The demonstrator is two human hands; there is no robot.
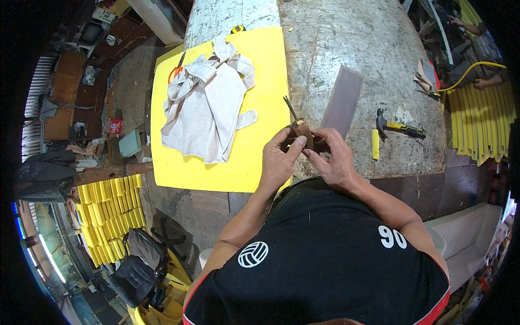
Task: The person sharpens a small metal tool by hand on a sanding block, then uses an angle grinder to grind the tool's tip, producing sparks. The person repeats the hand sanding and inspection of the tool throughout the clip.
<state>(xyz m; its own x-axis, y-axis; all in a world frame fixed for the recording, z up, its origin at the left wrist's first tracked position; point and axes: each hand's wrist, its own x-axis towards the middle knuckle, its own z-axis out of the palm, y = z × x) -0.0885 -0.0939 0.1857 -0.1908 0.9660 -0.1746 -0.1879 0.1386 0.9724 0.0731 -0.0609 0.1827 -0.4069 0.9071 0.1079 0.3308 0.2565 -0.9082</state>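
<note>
My left hand (pixel 279 160) and my right hand (pixel 336 157) meet over the near edge of a worn workbench (pixel 346 38). Together they pinch a small dark brown piece (pixel 304 135), perhaps leather. A thin dark tool (pixel 289 107) sticks up from it toward the far side. Which hand holds the tool I cannot tell. Right beside my left hand lies a big yellow sheet (pixel 265 76).
Pale cloth pieces (pixel 208 103) and orange-handled scissors (pixel 176 70) lie on the yellow sheet. A grey strip (pixel 342 100), a hammer (pixel 398 125) and a small yellow bar (pixel 375 144) rest on the bench. Yellow stacks (pixel 111 216) stand on the floor at left and right. Another person's hands (pixel 479 82) are at the far right.
</note>
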